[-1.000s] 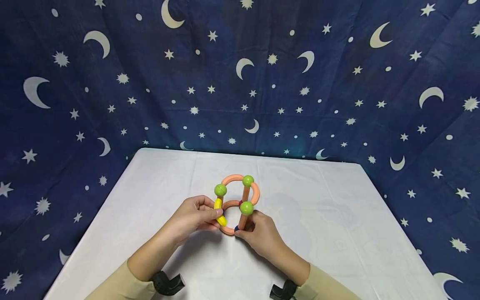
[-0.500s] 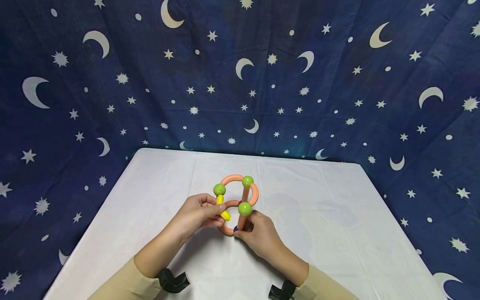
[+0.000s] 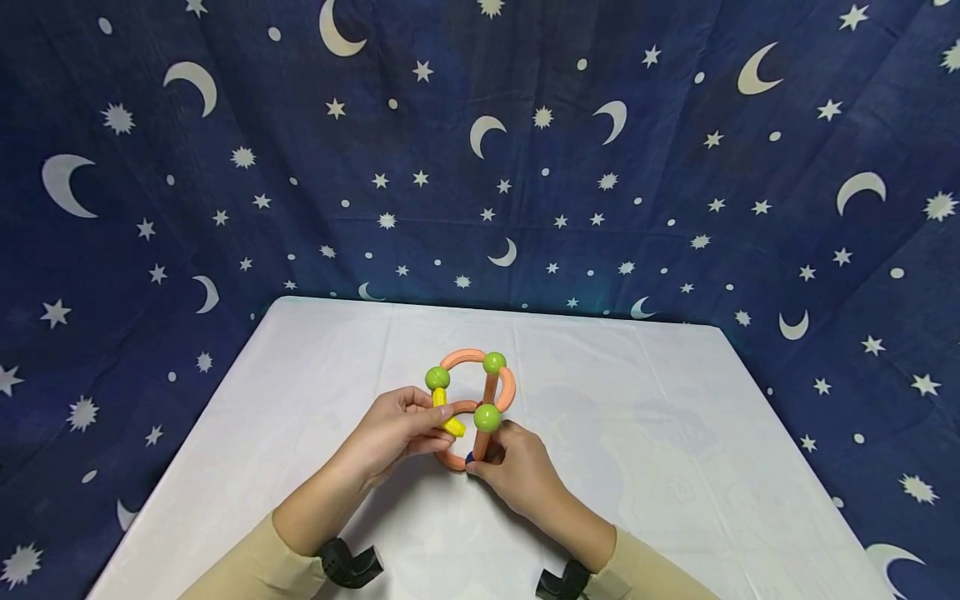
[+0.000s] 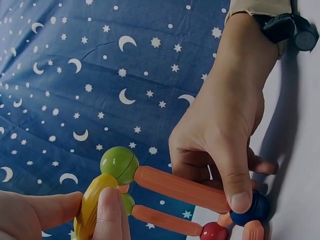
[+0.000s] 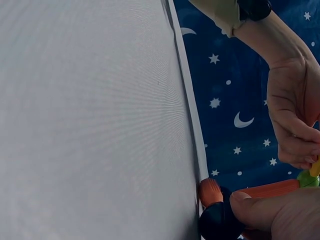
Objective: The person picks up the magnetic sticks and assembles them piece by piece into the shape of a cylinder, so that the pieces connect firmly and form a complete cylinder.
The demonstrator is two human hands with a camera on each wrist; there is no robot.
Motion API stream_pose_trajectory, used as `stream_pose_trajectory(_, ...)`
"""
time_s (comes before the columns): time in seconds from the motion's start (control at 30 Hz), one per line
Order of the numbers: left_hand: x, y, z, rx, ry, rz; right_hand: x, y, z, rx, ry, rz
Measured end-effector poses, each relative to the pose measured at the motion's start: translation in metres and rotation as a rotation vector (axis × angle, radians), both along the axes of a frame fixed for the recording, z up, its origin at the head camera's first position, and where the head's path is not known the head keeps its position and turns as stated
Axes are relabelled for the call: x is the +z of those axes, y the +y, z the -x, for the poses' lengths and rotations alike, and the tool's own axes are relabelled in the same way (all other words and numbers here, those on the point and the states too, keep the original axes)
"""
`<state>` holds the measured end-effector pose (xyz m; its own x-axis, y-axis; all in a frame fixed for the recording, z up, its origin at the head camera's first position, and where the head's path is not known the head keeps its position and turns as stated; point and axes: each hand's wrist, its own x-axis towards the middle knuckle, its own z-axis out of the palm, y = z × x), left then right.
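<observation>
A small toy frame of orange rods and green balls (image 3: 472, 400) stands near the middle of the white table (image 3: 675, 433), before a dark blue cloth printed with moons and stars (image 3: 675, 167); both hands work at its near side. The left hand (image 3: 393, 429) pinches a short yellow curved piece (image 3: 448, 421) between thumb and forefinger, just under the left green ball (image 3: 437, 378); in the left wrist view the yellow piece (image 4: 92, 207) touches a green ball (image 4: 119, 165) at its upper end, and its lower end is hidden behind the fingers, so I cannot tell whether it is joined below. The right hand (image 3: 517, 471) is clenched round the near upright orange rod (image 3: 482, 446), thumb pressed on the dark blue ball (image 4: 252, 210) at the rod's foot; the right wrist view shows that blue ball (image 5: 217, 220) resting on the table.

The risk, as I judge it, lies in the joints; the balls and rods seem to hold end to end only, so a sideways push from the left hand could tip the left ball off its rod; a twist of the yellow piece could pull the upper arc (image 3: 463, 358) loose; and if the right thumb slackens on the blue ball, the near rod may slide on the smooth table and the whole frame could fold.
</observation>
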<state>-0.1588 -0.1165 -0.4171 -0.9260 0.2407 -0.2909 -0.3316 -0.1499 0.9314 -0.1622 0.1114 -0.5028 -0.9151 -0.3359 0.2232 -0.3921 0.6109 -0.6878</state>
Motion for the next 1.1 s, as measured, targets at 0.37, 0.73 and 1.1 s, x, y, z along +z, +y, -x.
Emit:
stream_pose_trajectory(0.37, -0.0017, 0.0001, 0.0003, 0.003, -0.021, -0.039, 0.0013, 0.0001, -0.0002, 0.014, 0.005, 0.001)
stream_pose_trajectory(0.73, -0.0033, 0.0017, -0.0006, -0.033, -0.004, -0.065, 0.0022, -0.0014, -0.002, -0.001, 0.036, -0.024)
stream_pose_trajectory(1.1, 0.0, 0.0044, -0.0031, -0.002, -0.009, -0.065, 0.0024, -0.0037, -0.0023, 0.031, 0.044, 0.001)
